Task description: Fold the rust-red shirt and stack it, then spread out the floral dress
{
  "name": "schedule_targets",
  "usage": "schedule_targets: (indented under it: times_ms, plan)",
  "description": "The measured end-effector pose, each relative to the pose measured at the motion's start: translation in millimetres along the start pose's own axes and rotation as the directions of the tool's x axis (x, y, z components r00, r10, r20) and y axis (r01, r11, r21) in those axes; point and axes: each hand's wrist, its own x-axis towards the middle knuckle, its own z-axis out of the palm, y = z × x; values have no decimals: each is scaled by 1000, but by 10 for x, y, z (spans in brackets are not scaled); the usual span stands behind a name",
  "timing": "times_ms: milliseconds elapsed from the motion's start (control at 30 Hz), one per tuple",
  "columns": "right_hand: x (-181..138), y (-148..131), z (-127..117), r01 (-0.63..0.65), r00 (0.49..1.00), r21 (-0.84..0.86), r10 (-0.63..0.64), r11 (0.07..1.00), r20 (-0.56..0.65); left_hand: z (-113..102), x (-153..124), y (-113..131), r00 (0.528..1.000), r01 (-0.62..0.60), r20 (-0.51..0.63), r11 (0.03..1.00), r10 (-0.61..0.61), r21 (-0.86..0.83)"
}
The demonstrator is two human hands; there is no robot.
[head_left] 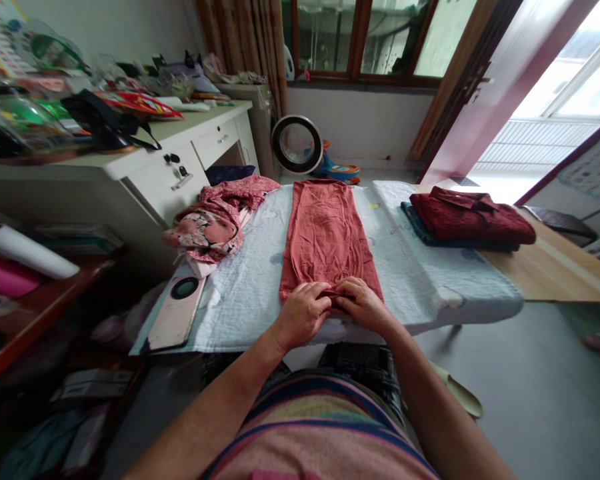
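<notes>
A rust-red garment (325, 230) lies lengthwise on the cloth-covered table, its long sides folded in to a narrow strip with wrinkles along it. At its near end my left hand (304, 313) pinches the fabric edge with bent fingers. Close beside it, my right hand (363, 303) grips the same edge, thumb and fingers closed on the cloth. The two hands almost meet at the middle of that end. What kind of garment it is cannot be made out.
A light-blue quilted cloth (250, 293) covers the table. To the left lie a crumpled pink patterned garment (215, 223) and a pale flat case with a round dark lens (175, 313). Folded dark-red clothing (475, 217) rests at the right. A white desk (175, 173) stands left.
</notes>
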Motion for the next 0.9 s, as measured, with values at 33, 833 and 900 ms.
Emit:
schedule_targets:
  times_ms: [33, 833, 900]
  plan:
    - [-2, -12, -8, -1, 1000, 1, 1, 1000, 8, 3, 1, -6, 1000, 5, 7, 1000, -5, -14]
    - [-81, -126, 115, -12, 999, -328, 25, 945, 34, 15, 74, -48, 994, 113, 11, 977, -112, -180]
    - [-61, -155, 84, -19, 998, -335, 39, 942, 54, -14, 104, -54, 996, 89, -8, 986, -91, -138]
